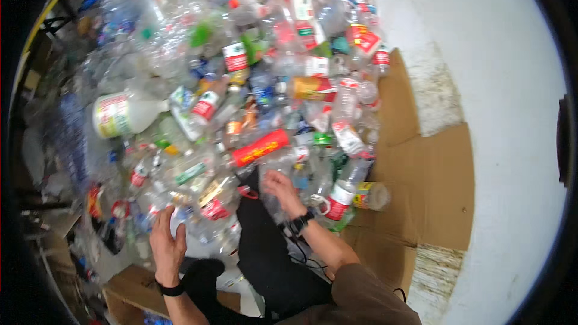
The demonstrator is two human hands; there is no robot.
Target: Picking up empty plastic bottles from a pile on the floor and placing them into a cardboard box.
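Before me lies a big heap of used plastic bottles [210,106], many of them clear. My left hand [168,244], wearing a black wristband, hovers at the near edge of the heap with thumb and fingers apart and nothing in it. Over the heap by my knee is my right hand [283,193], its fingers spread; a clear bottle [271,205] lies beside or under it, and contact cannot be made out. Just beyond that hand rests a bottle with a red label [261,148]. To its right lies a red-and-white-labelled bottle [341,201].
Flattened cardboard [424,180] covers the floor and wall foot at the right, against a white wall [501,99]. A large white jug [128,115] lies on the heap's left. My black-trousered leg [271,253] reaches into the pile. An open cardboard box [135,284] stands at lower left.
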